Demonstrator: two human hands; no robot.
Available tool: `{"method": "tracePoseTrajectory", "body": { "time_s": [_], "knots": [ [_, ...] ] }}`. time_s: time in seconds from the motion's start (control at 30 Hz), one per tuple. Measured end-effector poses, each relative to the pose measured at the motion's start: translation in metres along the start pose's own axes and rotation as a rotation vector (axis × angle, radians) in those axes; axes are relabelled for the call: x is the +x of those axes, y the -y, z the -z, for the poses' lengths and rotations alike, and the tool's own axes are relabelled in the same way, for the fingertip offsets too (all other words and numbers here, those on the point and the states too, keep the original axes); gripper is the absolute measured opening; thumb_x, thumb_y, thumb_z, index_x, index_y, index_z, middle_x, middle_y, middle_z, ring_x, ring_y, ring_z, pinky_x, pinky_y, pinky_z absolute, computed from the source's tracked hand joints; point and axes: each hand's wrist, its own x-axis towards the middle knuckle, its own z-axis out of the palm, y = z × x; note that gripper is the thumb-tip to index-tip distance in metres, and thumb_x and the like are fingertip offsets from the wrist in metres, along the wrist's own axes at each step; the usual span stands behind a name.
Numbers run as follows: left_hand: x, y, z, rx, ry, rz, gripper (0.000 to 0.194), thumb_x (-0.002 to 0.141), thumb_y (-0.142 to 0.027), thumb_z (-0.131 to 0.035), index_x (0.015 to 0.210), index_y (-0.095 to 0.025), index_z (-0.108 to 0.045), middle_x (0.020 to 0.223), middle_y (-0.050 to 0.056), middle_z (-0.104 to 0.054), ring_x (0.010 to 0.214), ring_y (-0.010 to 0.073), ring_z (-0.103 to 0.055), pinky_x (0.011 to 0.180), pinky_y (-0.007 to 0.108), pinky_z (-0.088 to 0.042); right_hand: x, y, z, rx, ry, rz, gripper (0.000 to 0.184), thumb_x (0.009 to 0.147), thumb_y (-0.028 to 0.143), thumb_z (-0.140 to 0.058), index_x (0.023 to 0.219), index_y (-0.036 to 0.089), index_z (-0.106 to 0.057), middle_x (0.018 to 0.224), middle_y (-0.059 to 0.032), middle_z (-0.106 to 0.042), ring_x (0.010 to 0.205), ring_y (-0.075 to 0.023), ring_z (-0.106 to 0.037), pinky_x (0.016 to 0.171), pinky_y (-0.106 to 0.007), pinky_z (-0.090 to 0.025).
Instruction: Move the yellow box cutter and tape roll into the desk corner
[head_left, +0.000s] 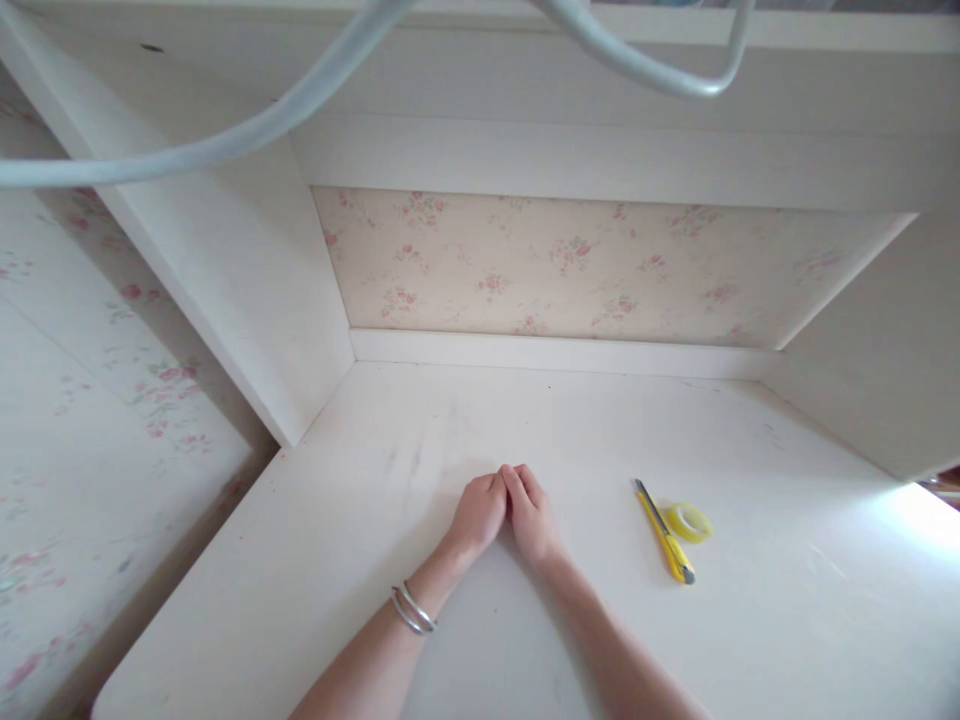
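My left hand rests on the white tabletop, closed, with two silver bangles around its wrist. Against it lies my right hand, its fingers also curled in. The two hands touch at the thumbs and knuckles, and no object shows in either one. To the right of my right hand, apart from it, lies a yellow utility knife with its narrow tip pointing away from me. Beside the knife, a roll of yellow tape lies flat, close to its right side.
White side panels stand at left and right, with a shelf overhead. A pale cable crosses above. Floral wallpaper covers the back. The tabletop's left edge slants beside the wall.
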Motion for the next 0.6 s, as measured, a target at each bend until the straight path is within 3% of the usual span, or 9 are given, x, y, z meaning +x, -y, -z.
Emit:
{"method": "tracePoseTrajectory", "body": {
  "time_s": [0.13, 0.27, 0.37, 0.5, 0.6],
  "knots": [
    [-0.001, -0.001, 0.001, -0.019, 0.029, 0.002, 0.050, 0.093, -0.038, -0.025, 0.078, -0.015, -0.067, 0.075, 0.007, -0.069, 0.070, 0.0184, -0.060, 0.061, 0.025, -0.041, -0.005, 0.004, 0.000, 0.015, -0.011, -0.033, 0.039, 0.086, 0.056, -0.042, 0.072, 0.021, -0.053, 0.061, 0.0032, -0.050, 0.060, -0.0135, -0.046, 0.057, -0.025, -0.037],
    [-0.003, -0.003, 0.001, 0.041, 0.069, -0.047, 0.057, 0.094, -0.046, -0.021, 0.064, -0.016, -0.060, 0.061, 0.003, -0.061, 0.059, 0.0157, -0.053, 0.057, 0.025, -0.035, -0.012, 0.015, 0.026, -0.063, 0.163, -0.071, 0.040, 0.085, 0.056, -0.044, 0.074, 0.020, -0.055, 0.053, 0.0048, -0.043, 0.049, -0.0114, -0.038, 0.046, -0.025, -0.030],
    [-0.004, -0.003, 0.001, 0.121, 0.067, -0.063, 0.060, 0.092, -0.053, -0.021, 0.060, -0.016, -0.055, 0.055, 0.001, -0.053, 0.054, 0.0144, -0.045, 0.054, 0.025, -0.029, -0.014, 0.022, 0.077, -0.247, 0.135, -0.015, 0.031, 0.082, 0.050, -0.050, 0.079, 0.021, -0.059, 0.060, 0.0029, -0.050, 0.055, -0.0124, -0.043, 0.051, -0.025, -0.033],
    [-0.006, -0.002, -0.001, 0.188, 0.080, -0.064, 0.059, 0.092, -0.055, -0.023, 0.059, -0.017, -0.054, 0.056, 0.002, -0.053, 0.054, 0.0149, -0.044, 0.053, 0.026, -0.026, -0.009, 0.015, 0.175, -0.401, -0.241, 0.038, 0.029, 0.072, 0.039, -0.051, 0.096, 0.024, -0.060, 0.084, -0.0035, -0.060, 0.073, -0.0184, -0.054, 0.062, -0.029, -0.042],
    [-0.008, -0.001, -0.002, 0.238, 0.086, -0.080, 0.056, 0.091, -0.055, -0.026, 0.061, -0.017, -0.056, 0.059, 0.002, -0.057, 0.056, 0.0152, -0.047, 0.054, 0.026, -0.026, -0.008, -0.002, 0.238, -0.588, -0.369, 0.017, 0.047, 0.065, 0.030, -0.049, 0.111, 0.026, -0.057, 0.113, -0.0089, -0.056, 0.093, -0.0230, -0.056, 0.067, -0.032, -0.047]
  ]
}}
